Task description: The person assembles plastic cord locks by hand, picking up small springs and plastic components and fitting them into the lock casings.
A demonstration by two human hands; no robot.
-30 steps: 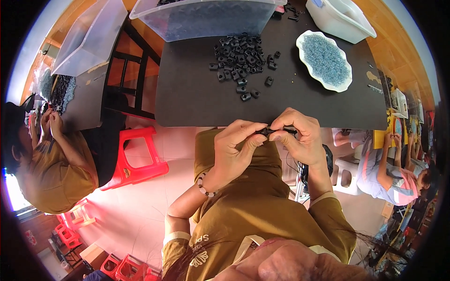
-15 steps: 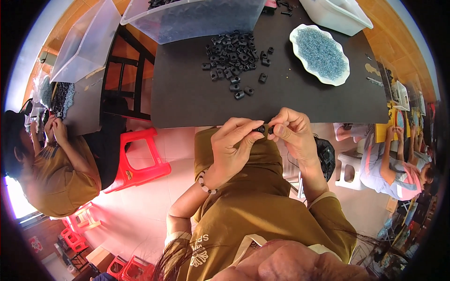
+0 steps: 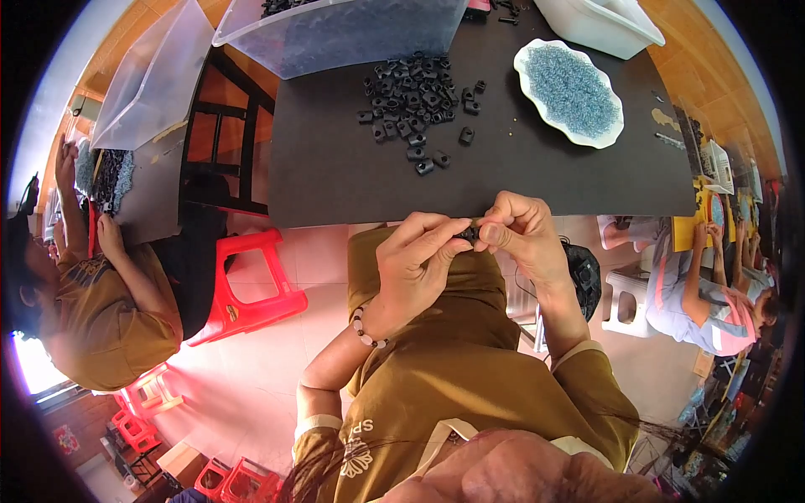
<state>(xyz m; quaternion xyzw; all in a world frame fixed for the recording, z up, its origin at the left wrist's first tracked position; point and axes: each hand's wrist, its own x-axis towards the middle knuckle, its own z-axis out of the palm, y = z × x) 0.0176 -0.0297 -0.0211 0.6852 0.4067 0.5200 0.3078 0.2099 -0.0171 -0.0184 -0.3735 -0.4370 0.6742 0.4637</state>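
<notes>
One small black part: was over my lap, just beside the near edge of the table.
Left hand: pinched that part between thumb and fingertips.
Right hand: had thumb and fingers closed on its right end; whether they gripped a second piece, I could not tell.
Black pile: lay ahead on the table, loose pieces nearer me.
Clear bin: stood just behind the pile.
White scalloped dish: sat right, full of tiny blue-grey pieces.
</notes>
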